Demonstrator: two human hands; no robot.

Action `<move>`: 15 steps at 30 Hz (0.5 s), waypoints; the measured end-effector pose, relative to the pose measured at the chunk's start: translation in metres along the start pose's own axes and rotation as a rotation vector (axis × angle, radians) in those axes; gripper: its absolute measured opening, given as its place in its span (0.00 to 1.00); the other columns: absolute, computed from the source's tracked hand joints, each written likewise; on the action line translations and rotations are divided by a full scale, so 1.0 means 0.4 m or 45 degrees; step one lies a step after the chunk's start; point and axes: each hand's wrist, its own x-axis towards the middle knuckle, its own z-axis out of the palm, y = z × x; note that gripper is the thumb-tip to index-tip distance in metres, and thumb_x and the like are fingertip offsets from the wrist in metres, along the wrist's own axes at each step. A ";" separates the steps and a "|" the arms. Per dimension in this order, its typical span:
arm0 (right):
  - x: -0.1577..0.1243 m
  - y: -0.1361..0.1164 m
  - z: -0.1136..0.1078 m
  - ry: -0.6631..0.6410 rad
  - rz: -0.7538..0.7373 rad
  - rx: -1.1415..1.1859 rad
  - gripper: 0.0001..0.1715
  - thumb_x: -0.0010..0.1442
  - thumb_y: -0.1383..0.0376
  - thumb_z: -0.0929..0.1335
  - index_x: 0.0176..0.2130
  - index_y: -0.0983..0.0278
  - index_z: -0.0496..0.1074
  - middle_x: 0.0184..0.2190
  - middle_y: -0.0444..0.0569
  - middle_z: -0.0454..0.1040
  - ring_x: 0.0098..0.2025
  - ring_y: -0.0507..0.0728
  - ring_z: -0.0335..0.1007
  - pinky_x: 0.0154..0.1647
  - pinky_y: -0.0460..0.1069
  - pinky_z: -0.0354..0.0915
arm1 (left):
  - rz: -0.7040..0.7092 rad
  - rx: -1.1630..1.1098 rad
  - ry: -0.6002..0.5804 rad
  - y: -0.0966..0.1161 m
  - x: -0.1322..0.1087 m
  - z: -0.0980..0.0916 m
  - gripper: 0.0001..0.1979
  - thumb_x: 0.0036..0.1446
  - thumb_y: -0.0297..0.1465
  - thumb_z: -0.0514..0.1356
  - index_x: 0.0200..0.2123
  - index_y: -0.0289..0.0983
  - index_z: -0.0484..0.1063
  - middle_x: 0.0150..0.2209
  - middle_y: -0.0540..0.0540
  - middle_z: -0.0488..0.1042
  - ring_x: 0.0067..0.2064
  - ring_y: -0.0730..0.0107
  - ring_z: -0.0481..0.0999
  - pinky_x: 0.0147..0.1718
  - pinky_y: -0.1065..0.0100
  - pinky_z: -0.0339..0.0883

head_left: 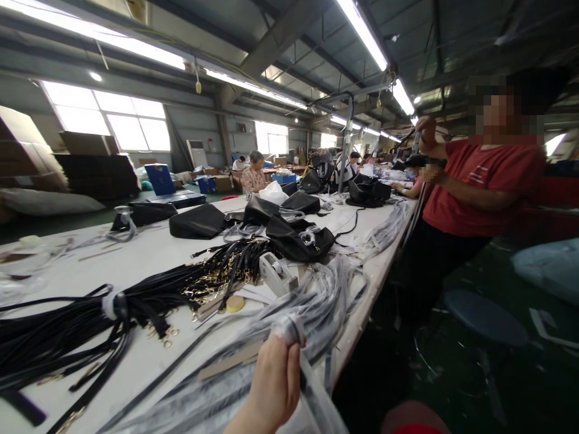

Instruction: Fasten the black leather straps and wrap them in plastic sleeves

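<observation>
Gripping wrapped straps [316, 307] near table edge [362, 313]: left hand [274, 386]; right hand unseen; stool [484, 316] alongside.

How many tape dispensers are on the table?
1: the tape dispenser stands between the black straps and the wrapped straps the left hand grips. More may hide farther along.

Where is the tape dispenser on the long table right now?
In the head view, the tape dispenser stands on the white table near centre frame, just right of the black straps and before a black bag.
</observation>
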 end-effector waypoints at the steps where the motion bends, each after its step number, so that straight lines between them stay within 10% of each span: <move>1: -0.012 -0.011 -0.035 0.011 0.003 0.014 0.17 0.68 0.56 0.64 0.47 0.66 0.73 0.44 0.51 0.75 0.40 0.56 0.75 0.38 0.51 0.73 | 0.078 0.103 -0.115 0.003 0.000 -0.002 0.15 0.64 0.42 0.53 0.32 0.39 0.72 0.29 0.43 0.72 0.32 0.62 0.69 0.35 0.64 0.61; 4: -0.028 -0.048 -0.141 0.257 0.010 -0.025 0.22 0.67 0.55 0.62 0.34 0.69 0.76 0.27 0.50 0.76 0.27 0.54 0.73 0.27 0.46 0.69 | 0.031 0.163 -0.390 0.035 0.002 0.013 0.18 0.63 0.43 0.52 0.25 0.39 0.67 0.24 0.46 0.68 0.27 0.67 0.65 0.30 0.66 0.56; 6: -0.028 -0.072 -0.171 0.588 -0.039 -0.259 0.12 0.58 0.64 0.69 0.41 0.67 0.76 0.33 0.50 0.78 0.35 0.56 0.75 0.37 0.47 0.70 | -0.247 -0.019 -0.532 0.061 0.005 0.031 0.24 0.65 0.46 0.49 0.21 0.38 0.62 0.19 0.49 0.62 0.23 0.71 0.61 0.26 0.68 0.53; 9: -0.013 -0.087 -0.118 0.415 -0.083 -0.508 0.36 0.47 0.75 0.70 0.57 0.63 0.69 0.50 0.52 0.75 0.51 0.61 0.70 0.56 0.52 0.64 | -0.837 -0.646 -0.755 0.084 0.012 0.044 0.30 0.62 0.55 0.47 0.20 0.37 0.63 0.13 0.55 0.53 0.15 0.77 0.52 0.18 0.72 0.49; 11: 0.008 -0.067 -0.052 0.227 -0.041 -0.447 0.33 0.52 0.73 0.69 0.57 0.63 0.69 0.48 0.51 0.75 0.49 0.61 0.71 0.54 0.52 0.65 | -1.140 -1.120 -0.776 0.088 0.019 0.034 0.31 0.60 0.56 0.49 0.24 0.35 0.68 0.11 0.59 0.49 0.12 0.80 0.45 0.16 0.73 0.50; 15: 0.059 0.031 0.012 0.394 0.121 -0.222 0.19 0.65 0.56 0.64 0.47 0.67 0.73 0.31 0.48 0.74 0.33 0.56 0.70 0.38 0.50 0.69 | -1.258 -1.678 -0.548 0.091 0.044 -0.021 0.25 0.62 0.48 0.55 0.33 0.30 0.73 0.13 0.60 0.52 0.11 0.86 0.45 0.21 0.76 0.61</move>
